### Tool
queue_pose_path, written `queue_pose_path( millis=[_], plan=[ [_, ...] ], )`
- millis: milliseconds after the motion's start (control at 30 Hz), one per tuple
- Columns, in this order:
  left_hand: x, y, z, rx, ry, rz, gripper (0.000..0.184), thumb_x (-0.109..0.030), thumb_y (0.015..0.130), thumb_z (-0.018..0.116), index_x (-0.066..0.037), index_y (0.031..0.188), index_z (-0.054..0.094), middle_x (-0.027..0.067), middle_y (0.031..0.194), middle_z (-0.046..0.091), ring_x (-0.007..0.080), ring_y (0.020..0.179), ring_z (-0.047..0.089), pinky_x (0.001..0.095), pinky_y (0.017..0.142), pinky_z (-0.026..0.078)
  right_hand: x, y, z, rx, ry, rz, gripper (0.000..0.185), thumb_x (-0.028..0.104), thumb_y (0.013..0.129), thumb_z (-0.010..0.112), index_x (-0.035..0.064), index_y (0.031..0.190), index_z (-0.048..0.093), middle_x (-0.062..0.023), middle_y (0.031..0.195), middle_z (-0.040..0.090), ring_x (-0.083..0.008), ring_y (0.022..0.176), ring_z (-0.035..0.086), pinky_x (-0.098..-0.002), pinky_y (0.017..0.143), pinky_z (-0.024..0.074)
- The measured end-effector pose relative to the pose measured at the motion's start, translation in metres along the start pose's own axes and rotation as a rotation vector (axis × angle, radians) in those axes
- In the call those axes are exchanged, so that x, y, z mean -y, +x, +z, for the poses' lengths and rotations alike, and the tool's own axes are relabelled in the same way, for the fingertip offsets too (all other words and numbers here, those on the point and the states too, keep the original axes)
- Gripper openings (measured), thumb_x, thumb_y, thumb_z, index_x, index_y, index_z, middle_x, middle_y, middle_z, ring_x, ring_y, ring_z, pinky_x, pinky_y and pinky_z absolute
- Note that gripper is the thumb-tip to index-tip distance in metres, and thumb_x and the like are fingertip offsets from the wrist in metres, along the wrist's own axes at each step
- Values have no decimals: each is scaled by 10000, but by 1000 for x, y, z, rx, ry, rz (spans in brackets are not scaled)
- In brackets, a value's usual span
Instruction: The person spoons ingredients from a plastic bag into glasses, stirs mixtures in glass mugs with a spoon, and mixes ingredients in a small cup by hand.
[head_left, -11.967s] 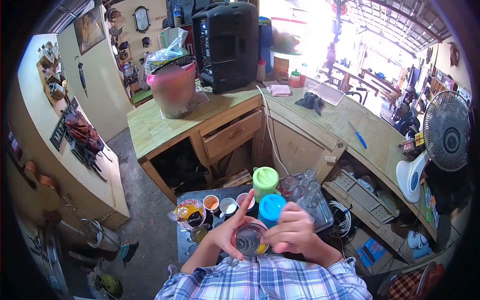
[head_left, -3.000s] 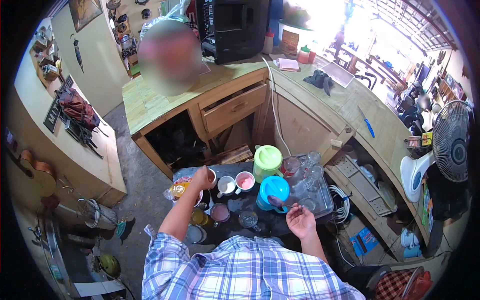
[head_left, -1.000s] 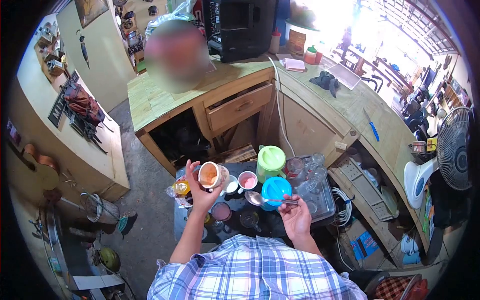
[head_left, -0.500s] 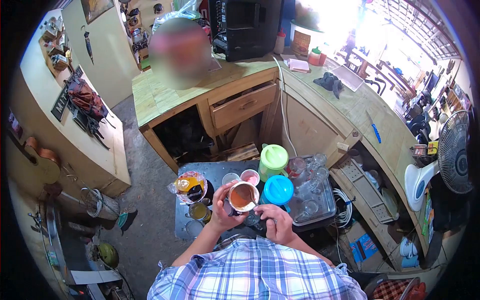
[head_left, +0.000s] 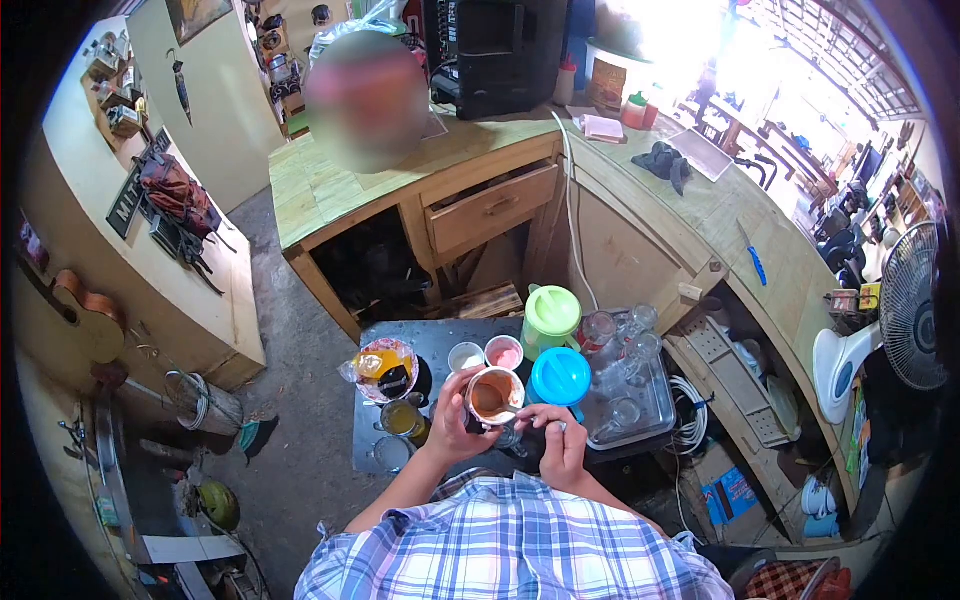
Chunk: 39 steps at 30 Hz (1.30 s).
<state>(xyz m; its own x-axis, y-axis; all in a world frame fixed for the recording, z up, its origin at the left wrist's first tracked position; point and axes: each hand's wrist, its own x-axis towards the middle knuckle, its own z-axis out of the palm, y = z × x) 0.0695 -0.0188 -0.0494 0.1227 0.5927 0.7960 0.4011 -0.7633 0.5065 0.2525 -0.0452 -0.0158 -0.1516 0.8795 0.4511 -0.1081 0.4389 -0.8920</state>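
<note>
My left hand is wrapped round a white cup, tilted so its inside faces me. Reddish-brown stuff coats the inside of the cup. In my right hand is the handle of a spoon, whose bowl end is inside the cup. Just beyond the cup stand a tub of pink stuff and a tub of white stuff. Right of the cup are a blue-lidded pitcher and a green-lidded pitcher. A glass is partly hidden below my hands.
On the dark table, a bowl with a yellow packet and a glass mug of yellowish liquid stand left. A metal tray holds several glass mugs at right. The wooden counter bounds the far side.
The cup has tilted more towards me, and the spoon has moved within it. The whole view has shifted slightly. Both hands keep their holds.
</note>
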Motion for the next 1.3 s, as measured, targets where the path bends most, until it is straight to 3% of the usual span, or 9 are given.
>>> queue_pose_path(
  millis=[467, 533, 667, 700, 800, 1067, 1133, 1267, 1300],
  plan=[
    [23, -17, -13, 0, 80, -180, 1124, -23, 587, 750, -214, 1488, 105, 251, 1332, 396, 436, 1195, 463, 506, 958, 429, -7, -16, -20, -221, 190, 67, 244, 181, 1034, 273, 12, 952, 429, -218, 1001, 587, -234, 826, 600, -368, 814, 489],
    [28, -21, -20, 40, 250, -304, 1171, -17, 594, 756, -148, 1496, 20, 223, 1379, 345, 348, 1200, 474, 452, 1002, 408, -16, -27, -27, -180, 50, 84, 245, 175, 1033, 264, 10, 952, 427, -217, 1002, 586, -229, 827, 599, -362, 819, 485],
    [42, -27, -27, -104, 254, -328, 1169, -13, 596, 755, -126, 1495, 16, 223, 1358, 377, 350, 1229, 456, 450, 1025, 388, -32, -44, -31, -83, -173, 47, 195, 95, 989, 352, -17, 922, 497, -197, 961, 641, -203, 779, 641, -322, 757, 503],
    [40, -24, -29, -157, 237, -351, 1114, -3, 573, 754, -110, 1471, 104, 228, 1321, 404, 371, 1217, 459, 460, 1023, 387, -34, -48, -32, -36, -204, 67, 144, 73, 962, 411, -12, 919, 519, -186, 972, 647, -244, 807, 653, -344, 756, 511],
    [42, -19, -37, -189, 234, -302, 1132, 1, 576, 755, -103, 1479, 81, 226, 1336, 392, 352, 1225, 458, 453, 1028, 383, -36, -51, -33, 139, -411, -22, 89, 41, 925, 451, -3, 914, 527, -180, 982, 649, -305, 840, 648, -380, 764, 514],
    [37, -21, -36, -207, 227, -329, 1161, -4, 576, 765, -116, 1486, 52, 229, 1337, 389, 339, 1199, 489, 432, 1016, 403, -38, -51, -32, 261, -427, -123, 126, 87, 939, 463, -4, 912, 546, -177, 991, 654, -329, 810, 629, -380, 719, 511],
    [34, -19, -34, -199, 164, -304, 1174, -8, 573, 769, -115, 1485, 39, 223, 1341, 385, 333, 1193, 492, 427, 1013, 408, -39, -53, -34, 377, -449, 47, 64, 19, 875, 511, -2, 923, 547, -177, 998, 648, -351, 876, 631, -410, 777, 514],
    [26, -17, -33, -172, 116, -286, 1160, -14, 578, 771, -126, 1480, 50, 222, 1344, 378, 321, 1183, 505, 401, 991, 431, -39, -51, -33, 392, -467, 9, 65, 19, 895, 489, -2, 929, 540, -179, 997, 648, -346, 851, 631, -404, 769, 514],
    [22, -14, -34, -155, 95, -288, 1125, -16, 587, 773, -151, 1468, 87, 227, 1339, 379, 328, 1174, 513, 410, 973, 447, -35, -48, -32, 235, -414, -20, 82, 29, 918, 461, -3, 929, 536, -182, 986, 648, -328, 836, 635, -388, 759, 512]
  ],
)
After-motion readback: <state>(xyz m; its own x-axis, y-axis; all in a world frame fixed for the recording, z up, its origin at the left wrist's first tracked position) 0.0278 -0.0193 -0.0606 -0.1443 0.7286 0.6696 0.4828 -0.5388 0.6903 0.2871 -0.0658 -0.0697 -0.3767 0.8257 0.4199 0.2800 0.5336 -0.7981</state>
